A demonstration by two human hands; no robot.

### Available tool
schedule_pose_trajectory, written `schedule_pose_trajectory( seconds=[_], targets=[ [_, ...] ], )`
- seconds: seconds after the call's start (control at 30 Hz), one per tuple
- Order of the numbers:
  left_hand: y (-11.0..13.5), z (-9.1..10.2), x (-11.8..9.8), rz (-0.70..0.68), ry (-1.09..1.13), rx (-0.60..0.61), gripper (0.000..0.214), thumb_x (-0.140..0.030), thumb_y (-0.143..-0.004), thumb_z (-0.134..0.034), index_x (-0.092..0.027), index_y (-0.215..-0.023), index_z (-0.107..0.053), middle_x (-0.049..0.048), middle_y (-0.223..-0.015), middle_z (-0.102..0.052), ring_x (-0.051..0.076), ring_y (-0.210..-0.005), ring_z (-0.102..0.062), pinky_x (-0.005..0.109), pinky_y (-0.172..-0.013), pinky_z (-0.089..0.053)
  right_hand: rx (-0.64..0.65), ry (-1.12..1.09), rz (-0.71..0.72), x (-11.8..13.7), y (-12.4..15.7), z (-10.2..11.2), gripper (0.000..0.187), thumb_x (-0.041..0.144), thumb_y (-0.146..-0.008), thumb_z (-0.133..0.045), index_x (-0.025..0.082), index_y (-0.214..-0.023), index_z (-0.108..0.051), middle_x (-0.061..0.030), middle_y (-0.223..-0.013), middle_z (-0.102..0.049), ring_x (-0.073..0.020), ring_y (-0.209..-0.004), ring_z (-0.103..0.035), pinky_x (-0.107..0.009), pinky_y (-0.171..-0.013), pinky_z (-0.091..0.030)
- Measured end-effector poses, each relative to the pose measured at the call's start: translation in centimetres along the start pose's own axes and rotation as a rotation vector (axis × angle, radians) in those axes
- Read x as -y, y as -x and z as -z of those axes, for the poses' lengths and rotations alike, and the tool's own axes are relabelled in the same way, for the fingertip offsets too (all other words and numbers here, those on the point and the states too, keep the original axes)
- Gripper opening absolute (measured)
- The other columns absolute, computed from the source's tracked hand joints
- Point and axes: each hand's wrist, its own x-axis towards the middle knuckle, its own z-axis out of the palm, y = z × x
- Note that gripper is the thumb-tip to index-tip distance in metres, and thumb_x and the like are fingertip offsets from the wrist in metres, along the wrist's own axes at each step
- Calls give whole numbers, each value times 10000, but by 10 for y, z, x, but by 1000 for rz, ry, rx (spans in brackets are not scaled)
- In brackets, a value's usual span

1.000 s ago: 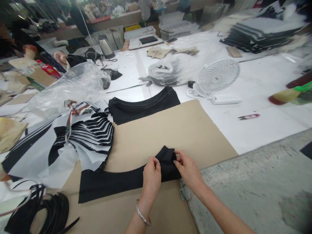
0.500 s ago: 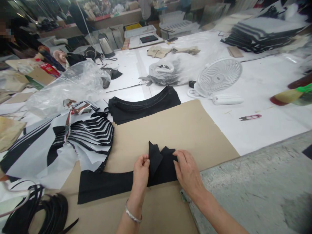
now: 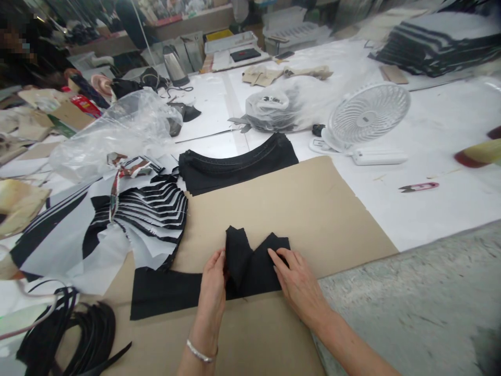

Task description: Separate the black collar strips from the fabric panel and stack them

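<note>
A long black fabric piece (image 3: 168, 292) lies across brown card, its right part raised into a fold with two pointed corners. My left hand (image 3: 213, 279) pinches the folded-up flap (image 3: 237, 256) along its left side, thumb and fingers closed. On the right part of the same piece rests my right hand (image 3: 297, 277), fingers stretched out and a little apart, pressing the cloth. Its thumb lies near the lower edge. Behind the card sits a stack of curved black fabric pieces (image 3: 238, 167), touched by neither hand.
Brown card (image 3: 313, 203) covers the worktop here. Striped black-and-white pieces (image 3: 141, 219), tied in a bundle, lie left, with black strips (image 3: 94, 334) below them. Thread snips (image 3: 418, 187) and a white fan (image 3: 368, 117) are at right. A person (image 3: 31, 57) is at far left.
My left hand has drawn the flap leftward, so the gap between the two corners is wider. My right hand has slid slightly further onto the cloth. The view has shifted a little.
</note>
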Motion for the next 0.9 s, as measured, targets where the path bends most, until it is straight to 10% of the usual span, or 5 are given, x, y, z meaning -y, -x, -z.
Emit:
schedule_pose_trajectory(
  seconds=[0.1, 0.23, 0.9],
  targets=[
    [10, 0, 2, -84, -91, -81, 488, -561, -860, -471, -186, -1117, -648, 120, -1227, -653, 257, -1139, -602, 365, -896, -504, 13, 80, 13, 4, 0, 1, 515, 10, -879, -395, 151, -1363, -498, -158, -1215, -548, -288, -1049, -497, -467, -861, -495],
    [24, -3, 4, -186, -332, -27, 543, -539, -730, -695, -178, -1133, -651, 114, -1194, -678, 291, -1197, -567, 389, -1032, -424, -5, 167, 19, 16, 0, 2, 510, 13, -870, -445, 159, -1353, -522, -151, -1265, -541, -293, -1096, -496, -455, -874, -472],
    [10, 8, 16, 67, 107, 74, 396, -367, -673, -776, -112, -968, -708, 95, -868, -754, 191, -742, -683, 264, -652, -498, -84, 37, 136, 44, -2, -11, 428, 108, -958, -403, 186, -1363, -520, -104, -1242, -582, -252, -1107, -504, -428, -925, -392]
  ],
)
